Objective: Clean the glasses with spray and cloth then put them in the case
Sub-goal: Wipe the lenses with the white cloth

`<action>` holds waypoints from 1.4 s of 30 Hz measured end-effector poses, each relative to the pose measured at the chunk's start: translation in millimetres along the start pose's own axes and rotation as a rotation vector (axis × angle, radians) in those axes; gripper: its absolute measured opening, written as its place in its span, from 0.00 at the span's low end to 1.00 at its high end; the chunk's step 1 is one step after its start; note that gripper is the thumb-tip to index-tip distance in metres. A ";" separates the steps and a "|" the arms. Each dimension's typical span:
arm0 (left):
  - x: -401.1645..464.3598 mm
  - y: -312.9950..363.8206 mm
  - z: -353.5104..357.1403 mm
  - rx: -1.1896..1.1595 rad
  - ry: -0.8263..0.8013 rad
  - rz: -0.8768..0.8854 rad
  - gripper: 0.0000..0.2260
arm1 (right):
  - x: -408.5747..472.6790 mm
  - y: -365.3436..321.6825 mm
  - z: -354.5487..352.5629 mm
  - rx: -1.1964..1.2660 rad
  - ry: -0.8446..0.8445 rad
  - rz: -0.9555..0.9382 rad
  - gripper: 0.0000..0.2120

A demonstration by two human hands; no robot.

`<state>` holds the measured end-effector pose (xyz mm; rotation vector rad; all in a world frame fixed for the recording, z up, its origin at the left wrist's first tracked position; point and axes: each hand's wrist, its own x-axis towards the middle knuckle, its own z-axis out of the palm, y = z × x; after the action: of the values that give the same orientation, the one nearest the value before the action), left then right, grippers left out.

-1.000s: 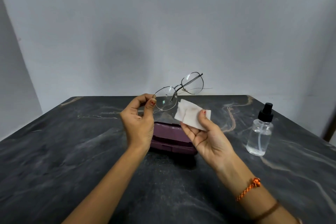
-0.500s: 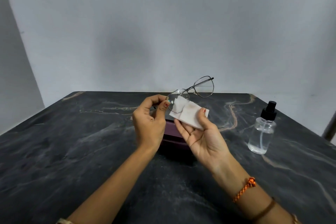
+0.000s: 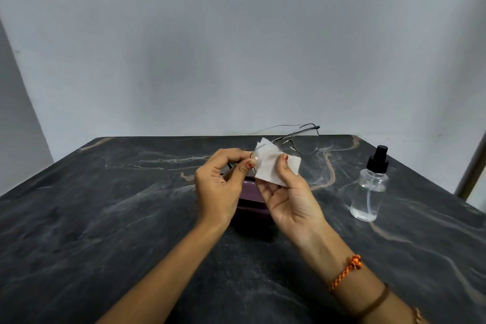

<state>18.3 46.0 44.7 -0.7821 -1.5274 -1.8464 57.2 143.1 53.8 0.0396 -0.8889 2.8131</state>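
Thin metal-framed glasses (image 3: 305, 139) are held up above the table. My left hand (image 3: 221, 187) pinches the frame at the outer edge of one lens. A white cloth (image 3: 269, 166) is wrapped around that lens, with my right hand (image 3: 286, 197) gripping it, thumb on top. The other lens sticks out bare to the right. A dark purple glasses case (image 3: 249, 200) lies shut on the table right under my hands, mostly hidden by them. A clear spray bottle (image 3: 369, 192) with a black nozzle stands to the right.
The table (image 3: 105, 218) is dark marble with pale veins; its far edge runs just behind the glasses, against a plain grey wall (image 3: 236, 47). An orange braided band and a brown band sit on my right wrist.
The cloth has come up over the near lens and now covers it. The glasses have tilted flatter, and both hands have drawn closer together.
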 end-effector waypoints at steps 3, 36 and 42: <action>-1.3 -1.0 0.9 -0.039 -0.062 -0.003 0.10 | 1.0 -1.6 0.8 -0.024 0.014 -0.003 0.07; 5.6 -1.2 -2.9 -0.097 -0.151 -0.123 0.10 | 3.4 -13.0 -6.0 -0.277 0.024 -0.017 0.03; 10.6 0.1 -7.4 -0.104 -0.142 -0.114 0.05 | 1.3 -18.2 -5.1 -0.289 -0.021 0.088 0.11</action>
<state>11.2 37.8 51.6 -0.9084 -1.6035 -2.0043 59.5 160.9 60.1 -0.0106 -1.3223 2.7354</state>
